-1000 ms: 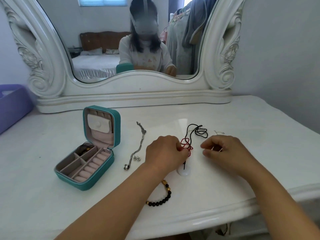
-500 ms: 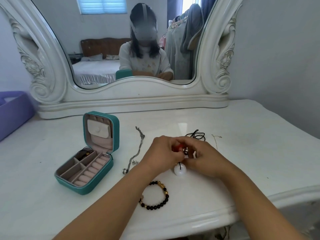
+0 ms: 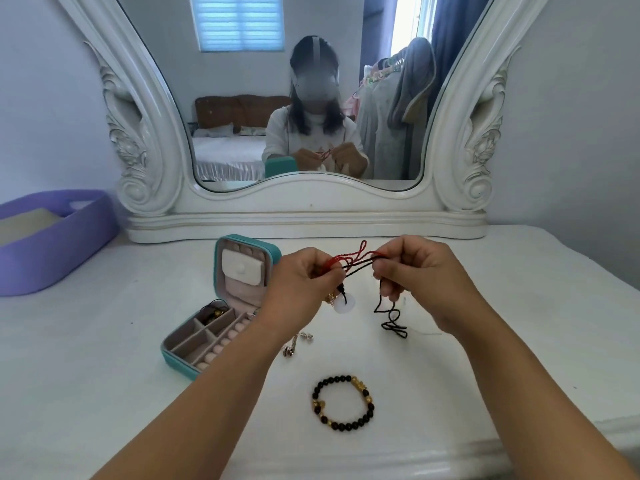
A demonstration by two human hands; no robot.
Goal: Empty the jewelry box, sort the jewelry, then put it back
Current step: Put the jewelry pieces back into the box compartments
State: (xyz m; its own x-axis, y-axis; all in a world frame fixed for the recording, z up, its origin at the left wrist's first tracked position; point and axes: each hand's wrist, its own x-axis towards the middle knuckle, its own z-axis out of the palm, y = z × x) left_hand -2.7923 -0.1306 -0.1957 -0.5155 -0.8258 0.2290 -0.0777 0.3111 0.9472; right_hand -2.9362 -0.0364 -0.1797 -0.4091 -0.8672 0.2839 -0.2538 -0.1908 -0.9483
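Meanwhile, both hands are lifting a tangle of red cord [image 3: 349, 259] and black cord [image 3: 389, 317] above the table [image 3: 519, 306] at mid-frame, apparently to separate them.

Left hand [image 3: 304, 282] and right hand [image 3: 412, 268] are each pinching the cords in a narrow grip, wrists raised, white pendant [image 3: 344, 305] dangling; the jewelry box [image 3: 221, 306] is sitting open at centre left.

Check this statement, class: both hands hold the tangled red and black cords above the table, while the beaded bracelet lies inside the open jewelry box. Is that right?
Not quite. The head view shows the beaded bracelet lying on the table, outside the open jewelry box. The left hand and right hand do hold the tangled cords.
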